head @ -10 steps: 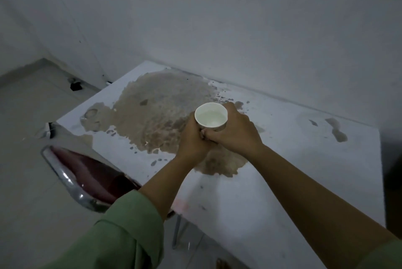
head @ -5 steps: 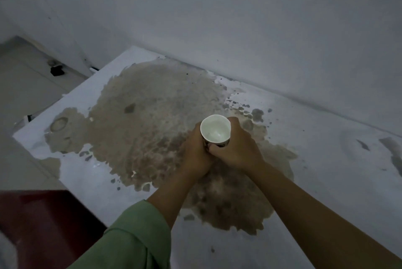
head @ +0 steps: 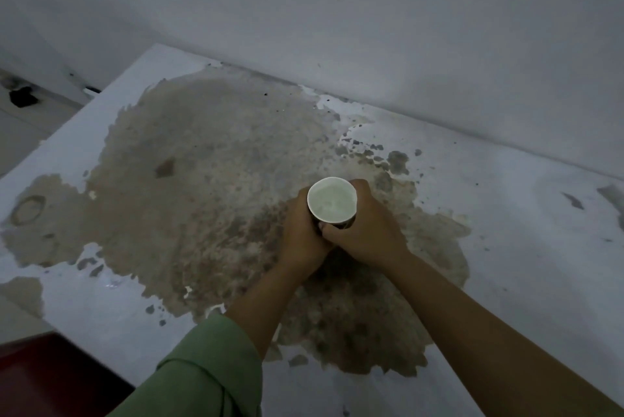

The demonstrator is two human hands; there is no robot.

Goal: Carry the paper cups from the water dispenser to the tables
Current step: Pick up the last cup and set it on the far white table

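Item one: a plain grey-white painted wall filled the upper half of the view and met the far edge of the table. Item two: a white rectangular laminate table, its top worn through in a broad brown patch of irregular outline with flecks scattered at its margins; the patch appeared to be bare board rather than a spill, though the dim light left this uncertain. Item three: a dark red surface, probably a chair seat, showed at the lower left corner below the table edge. Item four: a loose green fabric sleeve covered the left forearm; the right forearm was bare. Item five: the left hand and the right hand, both curled closed around the lower wall of the cup, fingers meeting at its near side. Item six: a small white round paper cup with a dark printed outer wall, upright, over the worn patch near the middle of the table; whether its base touched the top could not be told, the hands hiding it. Pale liquid appeared to fill it close to the rim. Handling judgement: light in itself but weighted by its contents, thin-walled and easily crushed, so a squeeze would likely push liquid over the rim. The best hold was judged to be low and around the wall, with gentle even pressure, keeping it level.
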